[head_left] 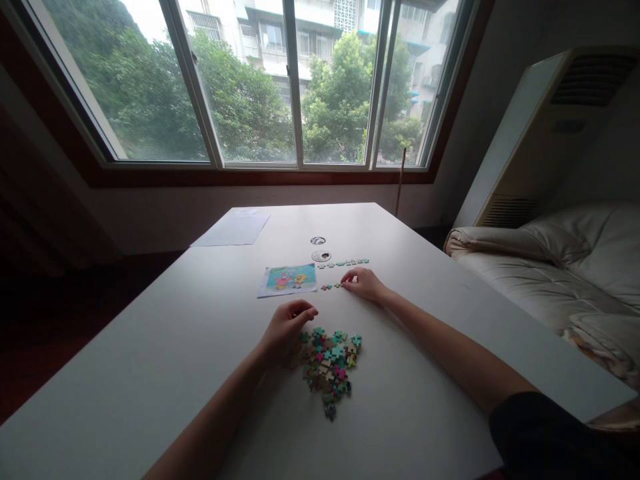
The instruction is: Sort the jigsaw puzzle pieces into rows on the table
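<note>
My right hand (364, 285) is at the right end of a short row of jigsaw pieces (327, 287), its fingertips pinched on a puzzle piece (342, 285) at the table surface. Above it runs a longer row of bluish jigsaw pieces (345, 264). My left hand (290, 321) hovers by the upper left of a loose pile of mixed jigsaw pieces (330, 363). Its fingers are curled in; whatever they may hold is hidden. Between the hands and the window lies a printed cartoon picture (291, 277), to the left of the rows.
The white table (200, 347) carries two small round items (321, 256), one behind the other, past the picture. Paper sheets (230, 229) lie at the far left edge. A pale sofa (525, 267) stands to the right, with a tall floor unit (530, 140) behind it.
</note>
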The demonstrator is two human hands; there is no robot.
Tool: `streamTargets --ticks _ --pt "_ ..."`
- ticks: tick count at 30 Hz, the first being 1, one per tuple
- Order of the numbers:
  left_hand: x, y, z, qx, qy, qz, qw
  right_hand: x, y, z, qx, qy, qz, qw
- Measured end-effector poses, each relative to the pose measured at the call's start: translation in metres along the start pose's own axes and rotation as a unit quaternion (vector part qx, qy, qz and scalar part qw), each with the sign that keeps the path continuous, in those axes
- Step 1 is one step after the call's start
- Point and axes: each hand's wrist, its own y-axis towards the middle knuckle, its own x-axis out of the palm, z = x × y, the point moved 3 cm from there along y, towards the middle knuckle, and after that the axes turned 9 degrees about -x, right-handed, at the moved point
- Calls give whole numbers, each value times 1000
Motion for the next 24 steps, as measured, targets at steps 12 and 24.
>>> streamTargets --ticks 12,24 --pt "0 1 -1 7 4 -4 1000 -1 0 -1 17 11 4 1000" --pt "1 2 -4 8 17 -8 1000 -22 -39 -25 0 107 -119 987"
